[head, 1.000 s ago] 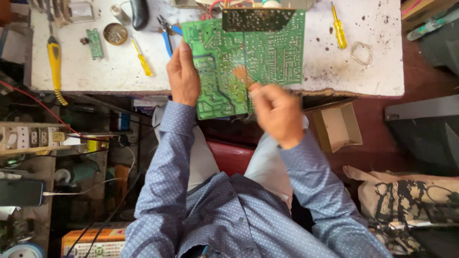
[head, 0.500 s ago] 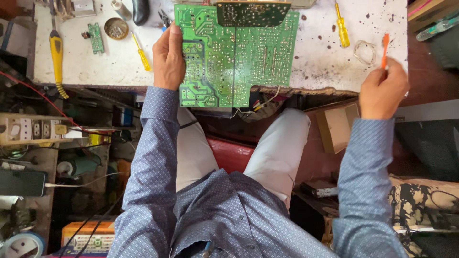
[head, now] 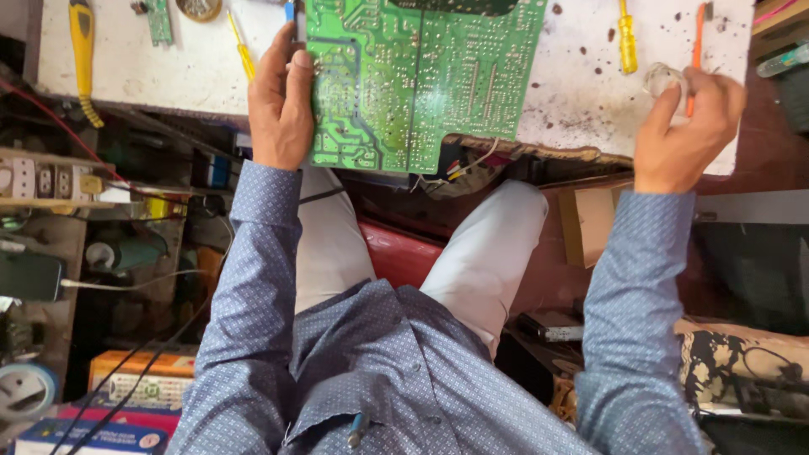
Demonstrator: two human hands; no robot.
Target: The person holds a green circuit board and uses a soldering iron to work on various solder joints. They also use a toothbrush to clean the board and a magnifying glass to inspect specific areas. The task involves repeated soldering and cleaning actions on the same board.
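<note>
A large green circuit board (head: 421,76) lies solder side up on the white, stained table (head: 573,93), its near edge overhanging. My left hand (head: 282,105) grips the board's left edge, thumb on top. Far to the right, my right hand (head: 683,126) pinches a thin orange-handled tool (head: 696,42) that points away from me, at the table's right end. A clear ring (head: 661,80) lies just under that hand's fingers. A yellow screwdriver (head: 626,38) rests between the board and the right hand.
A yellow-handled tool (head: 82,50), a small yellow screwdriver (head: 243,50) and a small green board (head: 158,21) lie left of the big board. Wires hang below the board. A power strip (head: 42,181) and cluttered shelves stand left; a cardboard box (head: 590,223) sits under the table.
My right hand left the circuit board and swung to the table's right end, carrying the orange tool, and has come down near the clear ring. My left hand kept its hold on the board.
</note>
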